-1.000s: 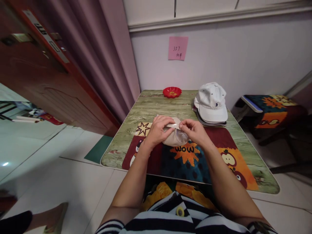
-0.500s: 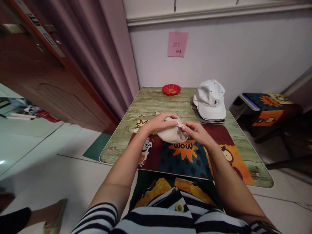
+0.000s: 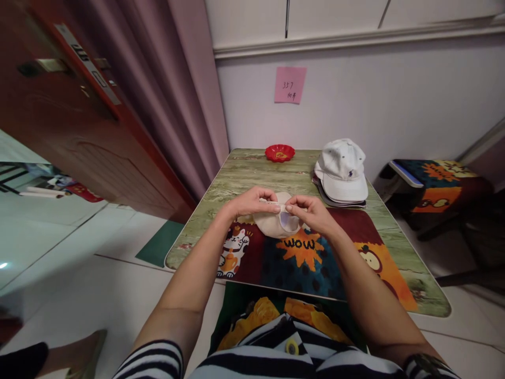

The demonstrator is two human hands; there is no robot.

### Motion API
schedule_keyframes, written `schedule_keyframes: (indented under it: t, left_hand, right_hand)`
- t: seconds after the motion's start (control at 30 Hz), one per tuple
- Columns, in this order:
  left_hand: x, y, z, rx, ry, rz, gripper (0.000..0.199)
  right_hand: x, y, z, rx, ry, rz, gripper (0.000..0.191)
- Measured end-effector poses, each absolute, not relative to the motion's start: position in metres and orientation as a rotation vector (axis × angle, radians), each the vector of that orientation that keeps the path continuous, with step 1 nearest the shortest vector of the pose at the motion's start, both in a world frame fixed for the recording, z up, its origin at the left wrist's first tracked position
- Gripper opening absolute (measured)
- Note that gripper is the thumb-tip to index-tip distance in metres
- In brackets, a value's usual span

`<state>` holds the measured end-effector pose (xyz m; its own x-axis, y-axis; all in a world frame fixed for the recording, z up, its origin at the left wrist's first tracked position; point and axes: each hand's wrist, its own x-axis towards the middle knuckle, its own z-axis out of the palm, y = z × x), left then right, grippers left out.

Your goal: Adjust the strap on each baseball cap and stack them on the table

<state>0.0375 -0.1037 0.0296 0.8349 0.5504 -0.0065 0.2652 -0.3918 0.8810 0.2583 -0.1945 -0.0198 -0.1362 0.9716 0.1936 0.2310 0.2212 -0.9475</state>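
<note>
A beige cap [image 3: 269, 225] lies on the patterned mat in front of me, its back opening and strap toward my fingers. My left hand [image 3: 252, 202] is closed, thumb and fingers pinching the strap from the left. From the other side my right hand [image 3: 311, 211] pinches the same strap, the two thumbs close together. Part of the cap is hidden behind my fingers, and I cannot make out the strap's fastening. To the right, a white cap [image 3: 342, 168] with a small dark logo tops a stack of caps with darker brims under it.
A red scalloped dish [image 3: 280, 153] stands at the table's far edge by the wall. The mat [image 3: 252, 258] covers the near part of the green wood-patterned table [image 3: 193, 226]. A stool [image 3: 442, 181] is at the right; a brown door [image 3: 106, 158] and curtain are at the left.
My left fingers have curled from a flatter pose into a pinch on the strap. My hands have drawn closer together and the beige cap has turned slightly. The view has shifted a little.
</note>
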Motion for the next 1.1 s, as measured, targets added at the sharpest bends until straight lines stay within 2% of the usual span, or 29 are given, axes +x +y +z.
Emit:
schedule_keyframes:
  t: [0.53,0.8,0.93,1.0,1.1]
  left_hand:
    - [0.044,-0.114,0.017,1.850,0.697,0.540,0.035]
    - [0.036,-0.108,0.011,1.800,0.710,0.554,0.034]
    - [0.027,-0.107,0.014,1.853,0.701,0.486,0.034]
    - [0.021,-0.108,0.016,1.867,0.726,0.404,0.036]
    - [0.009,-0.107,0.018,1.893,0.749,0.371,0.032]
  right_hand:
    - [0.248,-0.186,-0.022,-1.244,-1.572,0.796,0.023]
    - [0.275,-0.198,-0.022,-1.189,-1.701,0.954,0.042]
    - [0.295,-0.194,-0.038,-1.206,-1.942,0.894,0.064]
    - [0.299,-0.190,-0.046,-1.273,-2.040,0.796,0.058]
    - [0.296,-0.185,-0.051,-1.397,-2.102,0.710,0.028]
